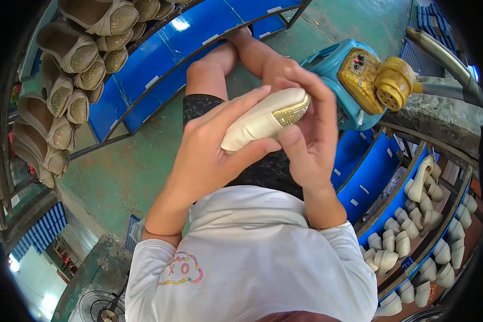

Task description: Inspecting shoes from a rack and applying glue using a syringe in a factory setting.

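A cream shoe (252,122) with a band of glittering stones near its toe lies across my two hands, above my lap. My left hand (198,142) wraps round its heel end, thumb along the near side and fingers over the far side. At the toe end, my right hand (319,123) is curved around the shoe. Its thumb presses near the glittering band, while its fingers arch past the tip. The shoe's inside and sole are hidden from here.
Glittery shoes (80,56) hang stacked on a rack at the left. A yellow heat-blower-like machine (359,70) rests on a turquoise stool (333,64) at the right. Several cream shoes (402,231) fill the blue-lined rack (381,161) at the lower right. Blue shelving (161,64) stands ahead; a fan (99,306) is at the lower left.
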`<state>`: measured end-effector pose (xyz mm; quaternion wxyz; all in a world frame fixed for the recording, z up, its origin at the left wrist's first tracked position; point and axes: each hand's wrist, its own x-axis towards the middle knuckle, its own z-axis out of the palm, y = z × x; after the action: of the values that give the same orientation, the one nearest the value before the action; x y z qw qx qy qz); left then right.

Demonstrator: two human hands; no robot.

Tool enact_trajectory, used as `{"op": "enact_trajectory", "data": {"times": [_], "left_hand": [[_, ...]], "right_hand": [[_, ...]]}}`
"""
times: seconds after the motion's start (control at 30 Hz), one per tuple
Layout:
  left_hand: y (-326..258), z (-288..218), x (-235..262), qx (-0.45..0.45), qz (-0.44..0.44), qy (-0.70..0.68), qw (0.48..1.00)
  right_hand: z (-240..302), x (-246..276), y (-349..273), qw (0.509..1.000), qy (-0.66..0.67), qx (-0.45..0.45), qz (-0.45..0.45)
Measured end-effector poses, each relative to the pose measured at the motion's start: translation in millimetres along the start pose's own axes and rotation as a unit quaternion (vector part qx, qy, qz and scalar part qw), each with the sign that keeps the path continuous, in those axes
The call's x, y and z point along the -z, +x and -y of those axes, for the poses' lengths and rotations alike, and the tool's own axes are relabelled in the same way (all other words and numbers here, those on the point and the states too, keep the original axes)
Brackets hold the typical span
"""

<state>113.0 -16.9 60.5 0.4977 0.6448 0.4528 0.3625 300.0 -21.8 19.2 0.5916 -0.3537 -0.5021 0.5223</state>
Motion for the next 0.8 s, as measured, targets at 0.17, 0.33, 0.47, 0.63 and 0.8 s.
{"op": "enact_trajectory", "data": {"times": [0.17,0.33,0.47,0.63,0.8], "left_hand": [[9.8,-23.0,7.8,-0.027,0.056,0.147,0.987],[12.6,-38.7,8.5,-0.002,0.099,0.202,0.974],[11.3,-38.4,4.1,0.020,0.104,0.186,0.977],[10.8,-35.9,2.3,0.023,0.088,0.141,0.986],[10.9,-29.2,4.1,0.005,0.097,0.116,0.988]], "right_hand": [[16.7,37.6,9.7,0.983,-0.118,0.071,0.122],[35.6,38.3,7.4,0.970,-0.199,0.090,0.110],[37.3,32.1,2.6,0.950,-0.250,0.171,0.074],[37.1,34.8,5.2,0.965,-0.214,0.132,0.075],[38.5,31.7,-1.7,0.994,-0.103,0.006,0.043]]}}
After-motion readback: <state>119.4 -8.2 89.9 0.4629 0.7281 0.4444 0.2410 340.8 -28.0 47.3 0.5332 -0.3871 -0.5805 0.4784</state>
